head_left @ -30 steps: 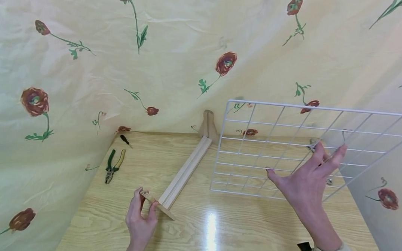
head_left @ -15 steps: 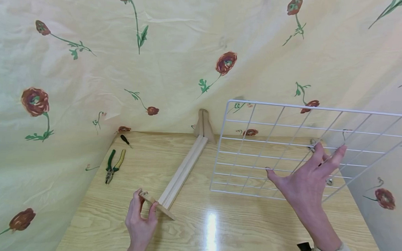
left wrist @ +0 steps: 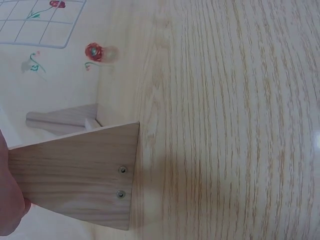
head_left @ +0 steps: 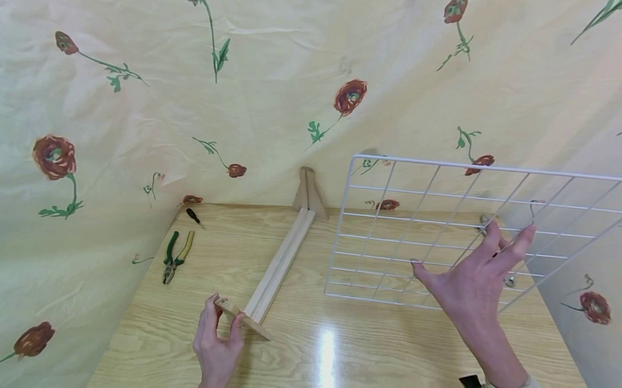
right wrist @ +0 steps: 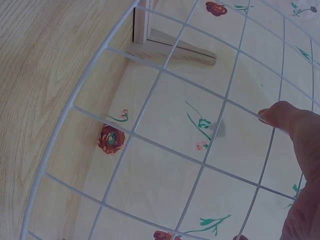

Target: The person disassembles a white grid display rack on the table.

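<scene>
My left hand (head_left: pixel 217 346) pinches the top of the near wooden end piece (head_left: pixel 253 327) of a wooden stand. Two pale rails (head_left: pixel 280 265) run from it across the table to a second, tapered end piece (head_left: pixel 309 193) by the back wall. In the left wrist view, two metal screw heads show on the near end piece (left wrist: pixel 75 180). On the right, my right hand (head_left: pixel 476 282) holds a white wire grid panel (head_left: pixel 403 239) steeply upright, fingers spread over its wires. In the right wrist view the thumb (right wrist: pixel 282 114) lies against a wire; the other fingers are mostly out of sight.
Pliers (head_left: pixel 175 257) with green and yellow handles lie at the left, near a small black-handled screwdriver (head_left: pixel 193 216). Small metal parts (head_left: pixel 509 280) are partly visible behind the grid. Flower-patterned cloth (head_left: pixel 273 100) walls the table (head_left: pixel 377 347) at the back and sides.
The far end of the wooden stand has swung left along the back wall. My left hand stays almost in place on the near end piece. My right hand and the grid panel hold still.
</scene>
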